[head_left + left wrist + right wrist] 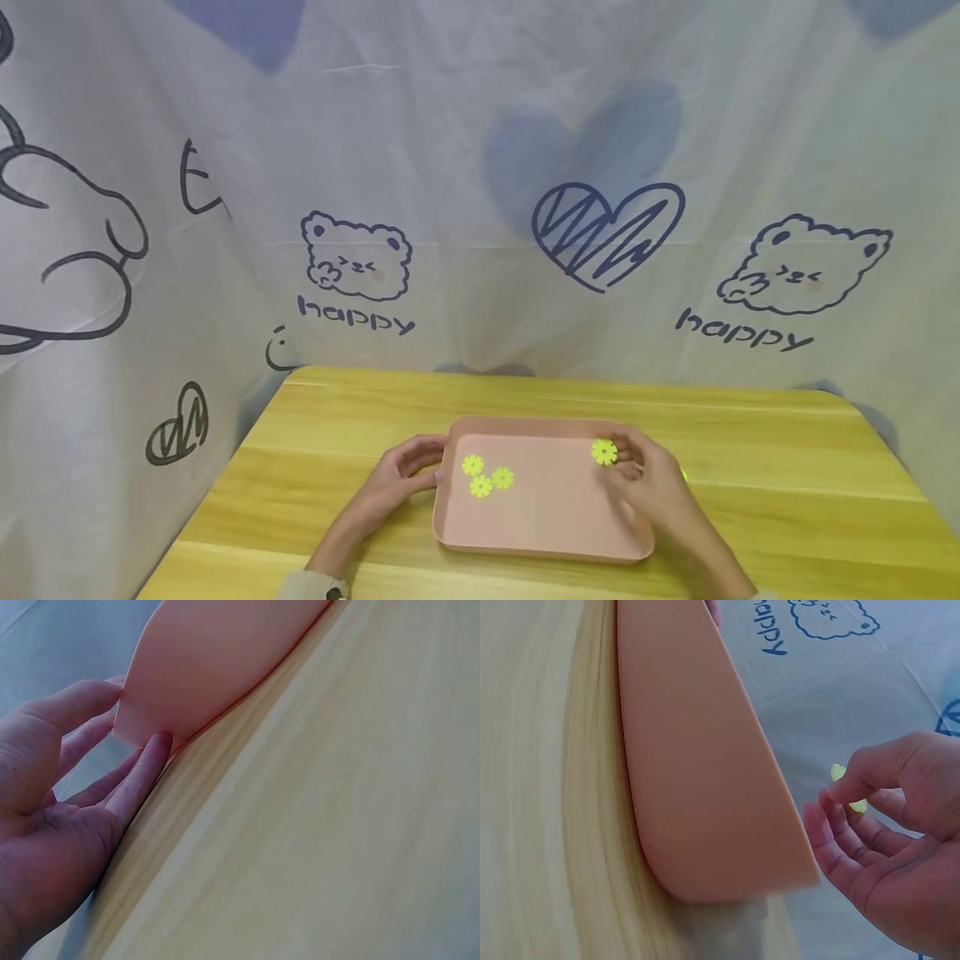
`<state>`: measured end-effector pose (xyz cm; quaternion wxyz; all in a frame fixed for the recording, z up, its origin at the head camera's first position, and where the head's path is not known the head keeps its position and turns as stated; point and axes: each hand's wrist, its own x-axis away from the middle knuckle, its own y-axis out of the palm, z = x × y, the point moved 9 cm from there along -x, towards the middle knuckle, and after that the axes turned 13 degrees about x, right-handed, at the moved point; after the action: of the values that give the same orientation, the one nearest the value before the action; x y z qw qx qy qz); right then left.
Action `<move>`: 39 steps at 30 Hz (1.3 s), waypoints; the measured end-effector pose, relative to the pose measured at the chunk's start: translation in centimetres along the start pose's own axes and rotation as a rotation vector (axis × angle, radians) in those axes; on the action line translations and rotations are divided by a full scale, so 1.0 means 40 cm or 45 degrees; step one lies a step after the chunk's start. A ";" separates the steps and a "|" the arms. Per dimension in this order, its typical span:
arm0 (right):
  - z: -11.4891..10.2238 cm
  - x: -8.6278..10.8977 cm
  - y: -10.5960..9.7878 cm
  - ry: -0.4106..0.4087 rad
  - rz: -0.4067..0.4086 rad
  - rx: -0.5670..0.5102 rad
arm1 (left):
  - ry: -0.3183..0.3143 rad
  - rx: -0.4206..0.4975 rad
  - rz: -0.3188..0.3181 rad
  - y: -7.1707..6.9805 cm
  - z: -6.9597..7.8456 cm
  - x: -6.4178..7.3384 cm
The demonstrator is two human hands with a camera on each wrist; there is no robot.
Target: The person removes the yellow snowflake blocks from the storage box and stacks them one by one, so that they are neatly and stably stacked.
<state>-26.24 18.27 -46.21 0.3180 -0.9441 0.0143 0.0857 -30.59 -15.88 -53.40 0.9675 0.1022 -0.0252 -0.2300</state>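
Note:
A pink rectangular tray (540,546) sits on the wooden table. My left hand (401,475) touches its left end; in the left wrist view the fingers (146,776) rest against the outer wall and rim. My right hand (652,475) is over the tray's right end, pinching a yellow notched plastic disc (604,452) between thumb and finger. In the right wrist view that disc (838,772) shows edge-on, above the rim. Three like discs lie at the left inside the tray: one disc (472,465) at the back, one (481,487) in front, one (503,477) to the right.
A bit of something yellow (684,476) shows on the table beyond my right wrist, mostly hidden. Wooden table (360,408) surrounds the tray. A pale printed cloth (465,292) hangs behind the table and along its left side.

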 end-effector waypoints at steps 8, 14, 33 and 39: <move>0.019 0.011 -0.055 -0.026 0.046 0.004 | -0.022 -0.010 0.003 -0.003 0.000 -0.001; 0.040 0.022 -0.099 -0.112 0.127 0.051 | -0.020 -0.013 -0.015 0.001 -0.002 -0.001; 0.112 0.024 -0.177 -0.145 0.206 0.247 | -0.034 -0.003 0.019 0.003 0.005 -0.002; 0.145 0.027 -0.183 -0.119 0.174 0.254 | -0.035 -0.012 0.017 0.001 0.004 0.002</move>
<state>-25.48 27.66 -46.56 0.4040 -0.8997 0.0722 0.1490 -30.53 -15.90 -53.23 0.9690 0.0944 -0.0379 -0.2252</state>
